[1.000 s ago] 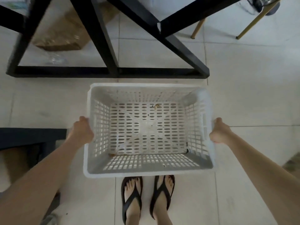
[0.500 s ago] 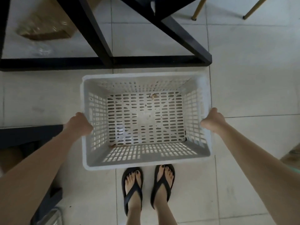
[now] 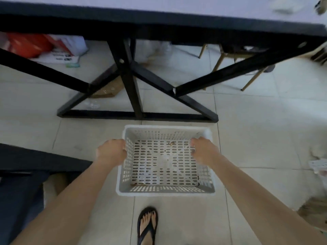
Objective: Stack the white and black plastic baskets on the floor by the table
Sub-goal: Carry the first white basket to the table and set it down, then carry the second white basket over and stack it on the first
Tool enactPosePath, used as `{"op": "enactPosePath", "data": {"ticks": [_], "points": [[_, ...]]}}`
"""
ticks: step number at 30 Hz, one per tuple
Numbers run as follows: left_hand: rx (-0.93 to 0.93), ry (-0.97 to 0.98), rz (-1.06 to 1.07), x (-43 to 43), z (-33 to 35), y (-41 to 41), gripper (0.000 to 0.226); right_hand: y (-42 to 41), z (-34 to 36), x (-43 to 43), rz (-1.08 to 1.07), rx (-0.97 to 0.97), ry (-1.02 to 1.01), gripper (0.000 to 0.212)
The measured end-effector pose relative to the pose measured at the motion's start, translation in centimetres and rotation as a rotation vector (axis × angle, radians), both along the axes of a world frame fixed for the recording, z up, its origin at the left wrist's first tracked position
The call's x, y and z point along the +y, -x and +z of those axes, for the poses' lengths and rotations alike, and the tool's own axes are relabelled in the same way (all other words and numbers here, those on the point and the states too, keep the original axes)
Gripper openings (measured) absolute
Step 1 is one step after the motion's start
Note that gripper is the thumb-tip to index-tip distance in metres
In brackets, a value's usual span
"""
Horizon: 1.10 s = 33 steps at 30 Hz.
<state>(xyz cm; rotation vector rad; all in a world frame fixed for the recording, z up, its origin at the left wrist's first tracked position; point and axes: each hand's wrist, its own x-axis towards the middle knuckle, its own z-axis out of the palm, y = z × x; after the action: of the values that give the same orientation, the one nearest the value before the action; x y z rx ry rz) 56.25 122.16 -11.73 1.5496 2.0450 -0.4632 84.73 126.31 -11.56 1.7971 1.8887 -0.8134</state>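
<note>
the white basket (image 3: 166, 193) has come down to the floor (image 3: 265, 138) by the table base (image 3: 106, 114), left grip (image 3: 111, 151) and right grip (image 3: 203, 151) still curled on its rims, so the stack's bottom looks placed.

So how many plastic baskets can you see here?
1 for certain: the white basket in front of the table, with the left hand and right hand gripping its sides. A blurred white slotted piece at the right edge may be another.

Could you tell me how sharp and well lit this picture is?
Head view: dim, cool light, no glare; the white basket, left hand and right hand gripping it look fairly sharp; the right edge and top right corner smear into blur.
</note>
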Motion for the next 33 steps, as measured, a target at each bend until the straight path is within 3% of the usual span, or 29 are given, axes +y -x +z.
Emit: {"op": "enactPosePath", "data": {"ticks": [7,17,25,33], "points": [[-0.004,-0.082,0.149,-11.7,15.5,0.7,0.044,5.3,13.2,-6.4,0.367,0.108,-0.136,0.041],[0.106,-0.180,0.494,-43.5,35.9,2.8,0.034,15.2,30.3,-29.0,0.821,0.351,-0.168,0.045],[0.232,-0.191,0.813,-70.1,43.4,5.2,0.037,24.0,37.0,-48.4,1.142,0.334,-0.145,0.049],[0.214,-0.172,0.921,-90.2,42.4,10.5,0.038,31.6,36.7,-65.7,1.163,0.249,-0.110,0.054]]}}
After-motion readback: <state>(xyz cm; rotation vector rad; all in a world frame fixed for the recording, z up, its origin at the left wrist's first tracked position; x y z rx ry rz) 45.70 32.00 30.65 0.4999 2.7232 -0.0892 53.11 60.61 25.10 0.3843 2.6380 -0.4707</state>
